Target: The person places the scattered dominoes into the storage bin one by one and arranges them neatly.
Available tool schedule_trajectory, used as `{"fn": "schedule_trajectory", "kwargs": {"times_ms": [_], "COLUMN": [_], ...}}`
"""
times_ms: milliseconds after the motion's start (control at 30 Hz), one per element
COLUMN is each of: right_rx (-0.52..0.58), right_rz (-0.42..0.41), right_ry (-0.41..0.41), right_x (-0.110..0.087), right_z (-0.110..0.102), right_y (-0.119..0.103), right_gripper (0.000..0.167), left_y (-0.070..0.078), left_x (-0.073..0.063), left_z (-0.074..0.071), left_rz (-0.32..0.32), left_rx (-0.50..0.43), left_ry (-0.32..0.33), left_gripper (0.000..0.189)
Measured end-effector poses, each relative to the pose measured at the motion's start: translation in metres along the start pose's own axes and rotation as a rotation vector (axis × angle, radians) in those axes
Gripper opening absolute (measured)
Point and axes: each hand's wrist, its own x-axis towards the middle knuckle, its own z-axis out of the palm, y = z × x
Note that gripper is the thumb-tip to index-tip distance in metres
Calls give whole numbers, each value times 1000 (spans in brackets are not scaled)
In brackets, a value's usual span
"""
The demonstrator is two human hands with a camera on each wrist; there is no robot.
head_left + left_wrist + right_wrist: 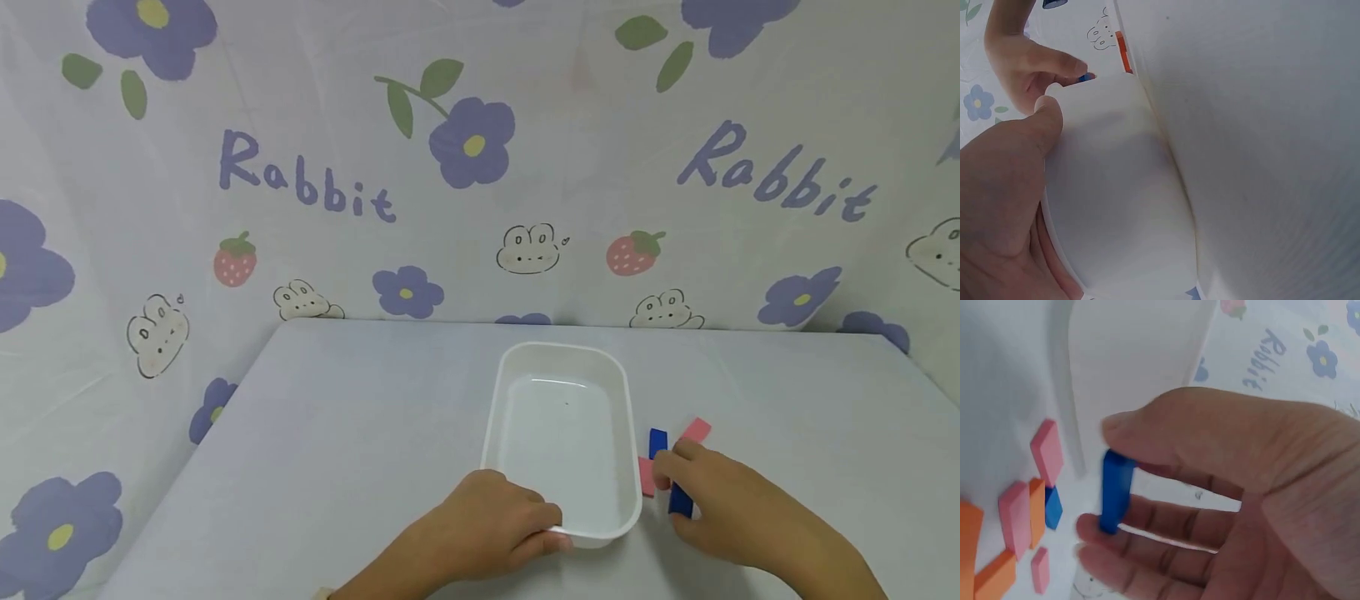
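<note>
Rabbit-print cloth (570,192) backs the bench (360,417) as a person's left hand (498,525) grips a white tub (558,442) and the right hand (738,508), just beside it, pinches a blue block (1117,490) near pink and orange blocks (1047,453).

Bare hands (498,525) and forearms (405,558), a small beige edge (324,593) by the left forearm.
</note>
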Motion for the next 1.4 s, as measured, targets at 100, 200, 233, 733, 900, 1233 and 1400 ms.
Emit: {"fn": "schedule_trajectory", "kwargs": {"times_ms": [100, 200, 233, 733, 900, 1233, 1400], "right_rx": [11, 8, -2, -32, 23, 15, 32], "right_rz": [-44, -123, -145, -345, -310, -237, -200], "right_ry": [57, 152, 184, 425, 370, 319, 264], "right_x": [-1, -1, -1, 14, 20, 37, 48], "right_z": [-4, -7, -8, 3, 0, -2, -4], "right_y": [5, 7, 7, 0, -2, -10, -14], "right_gripper": [32, 32, 32, 43, 42, 34, 29], "left_y": [0, 0, 0, 1, 0, 0, 0], "left_x": [-1, -1, -1, 0, 0, 3, 2], "left_z": [2, 4, 4, -1, 1, 2, 2], "left_rz": [-5, -8, -11, 5, 7, 2, -2], "left_rx": [7, 16, 19, 107, 109, 109, 109], "left_ry": [-11, -17, -22, -48, -65, -95, -88], "left_gripper": [39, 40, 40, 36, 37, 36, 36]}}
